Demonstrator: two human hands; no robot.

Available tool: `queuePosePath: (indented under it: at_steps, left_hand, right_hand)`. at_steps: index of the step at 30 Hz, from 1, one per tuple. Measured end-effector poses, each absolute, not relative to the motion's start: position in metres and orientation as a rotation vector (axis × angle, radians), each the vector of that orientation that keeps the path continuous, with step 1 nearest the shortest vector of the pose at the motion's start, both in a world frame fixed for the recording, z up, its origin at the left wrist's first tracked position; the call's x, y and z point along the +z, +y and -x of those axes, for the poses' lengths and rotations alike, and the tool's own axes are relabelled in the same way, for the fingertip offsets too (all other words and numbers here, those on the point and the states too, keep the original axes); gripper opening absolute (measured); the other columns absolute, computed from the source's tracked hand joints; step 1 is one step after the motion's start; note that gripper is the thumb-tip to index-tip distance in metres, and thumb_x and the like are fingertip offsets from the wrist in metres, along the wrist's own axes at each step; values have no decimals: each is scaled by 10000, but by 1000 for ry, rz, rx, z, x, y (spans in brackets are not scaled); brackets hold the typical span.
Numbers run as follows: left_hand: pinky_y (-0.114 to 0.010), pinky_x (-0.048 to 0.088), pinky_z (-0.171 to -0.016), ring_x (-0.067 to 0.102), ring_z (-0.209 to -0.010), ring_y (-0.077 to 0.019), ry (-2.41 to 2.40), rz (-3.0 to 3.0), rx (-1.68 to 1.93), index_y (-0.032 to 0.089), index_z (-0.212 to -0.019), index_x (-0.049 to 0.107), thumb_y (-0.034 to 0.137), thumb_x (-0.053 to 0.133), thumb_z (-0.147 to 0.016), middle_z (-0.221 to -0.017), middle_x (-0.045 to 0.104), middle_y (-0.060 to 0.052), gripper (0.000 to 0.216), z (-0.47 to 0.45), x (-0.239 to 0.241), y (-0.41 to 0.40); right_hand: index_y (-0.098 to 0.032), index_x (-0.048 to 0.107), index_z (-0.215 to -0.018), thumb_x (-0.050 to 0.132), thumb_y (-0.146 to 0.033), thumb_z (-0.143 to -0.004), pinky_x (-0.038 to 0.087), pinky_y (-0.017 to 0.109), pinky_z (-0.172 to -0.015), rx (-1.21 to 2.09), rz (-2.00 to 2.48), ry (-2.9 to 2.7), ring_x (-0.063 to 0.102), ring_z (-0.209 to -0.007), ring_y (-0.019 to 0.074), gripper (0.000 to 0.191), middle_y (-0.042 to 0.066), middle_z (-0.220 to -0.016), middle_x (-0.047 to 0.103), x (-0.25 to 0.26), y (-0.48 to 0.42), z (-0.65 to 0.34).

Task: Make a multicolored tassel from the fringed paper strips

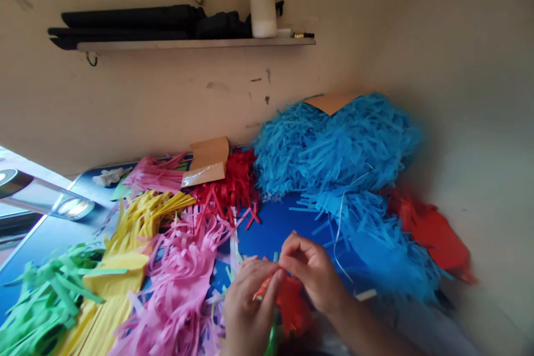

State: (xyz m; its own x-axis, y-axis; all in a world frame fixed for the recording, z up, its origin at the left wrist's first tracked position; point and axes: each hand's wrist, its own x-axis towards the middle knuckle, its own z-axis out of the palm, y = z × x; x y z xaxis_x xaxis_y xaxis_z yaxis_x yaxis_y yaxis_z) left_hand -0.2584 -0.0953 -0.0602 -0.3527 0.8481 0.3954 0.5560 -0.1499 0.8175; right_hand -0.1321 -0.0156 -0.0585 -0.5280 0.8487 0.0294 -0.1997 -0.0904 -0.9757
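Both my hands meet low in the middle over a blue table (275, 228). My left hand (248, 303) and my right hand (311, 270) pinch the same piece of red fringed paper (292, 303), fingers closed on it. Just left of my hands lies pink fringed paper (183, 283). A large object covered in blue paper fringe (337, 150) stands behind my right hand against the wall.
Yellow fringe (125, 267), green fringe (41, 300) and red fringe (229, 186) lie on the left half. A folded brown cardboard piece (206, 161) rests on them. Red paper (434, 233) sits at right. A wall shelf (196, 43) holds a white bottle (262, 3).
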Motion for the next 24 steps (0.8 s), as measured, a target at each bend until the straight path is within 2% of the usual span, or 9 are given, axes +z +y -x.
queuePosePath:
  at_steps: [3,6,7,10,13,18,21,24]
  left_hand:
    - [-345,568,-785,712,-737,-213,1884,-1330,1570,244,-782,745,370,689,-806,-785,766,-36,140,269,-64,-102]
    - [-291,569,-706,692,-803,-201,1845,-814,1798,234,-844,699,454,689,-797,-872,748,-29,224,288,-57,-107]
    - [-275,565,-684,679,-774,-182,1753,-660,1852,239,-848,669,469,681,-803,-845,729,-10,235,293,-53,-107]
    - [-208,507,-545,555,-548,-104,1467,-460,1865,233,-786,572,481,692,-793,-636,601,52,276,298,-44,-103]
    - [-159,384,-427,404,-442,-65,1452,-504,1762,221,-790,547,526,717,-756,-537,494,76,351,287,-47,-95]
    - [-149,287,-404,335,-428,-50,1536,-521,1589,200,-766,546,645,726,-671,-508,439,88,489,276,-67,-84]
    - [-152,270,-412,340,-437,-44,1537,-540,1541,184,-752,562,644,723,-673,-545,489,68,494,277,-71,-84]
    - [-167,294,-423,377,-448,-54,1551,-596,1494,174,-768,607,617,718,-695,-595,562,31,463,278,-70,-87]
  right_hand:
    - [-200,653,-748,672,-389,-845,483,270,-704,1567,787,-1560,587,-721,154,213,13,-751,635,-67,6,134]
    - [-187,681,-921,536,-329,-926,500,283,-703,1130,1186,-1930,633,-742,173,202,44,-823,692,-85,60,136]
    - [-187,682,-962,524,-281,-929,502,288,-752,919,1307,-2137,648,-814,179,187,59,-913,706,-92,79,138]
    - [-165,700,-958,627,-190,-859,476,311,-833,749,1388,-2331,651,-927,216,126,107,-1022,704,-112,122,148]
    - [-136,708,-895,662,-159,-831,465,328,-825,704,1425,-2417,650,-948,253,82,149,-1008,694,-125,136,164]
    - [-113,698,-778,576,-60,-838,455,335,-808,772,1437,-2433,651,-930,260,147,178,-947,693,-117,131,174]
    - [-136,701,-795,613,-105,-833,466,304,-786,909,1332,-2408,649,-877,219,101,126,-917,707,-100,106,166]
    - [-175,694,-923,616,-274,-878,483,252,-714,1269,1136,-2202,636,-766,151,133,37,-850,705,-89,60,156]
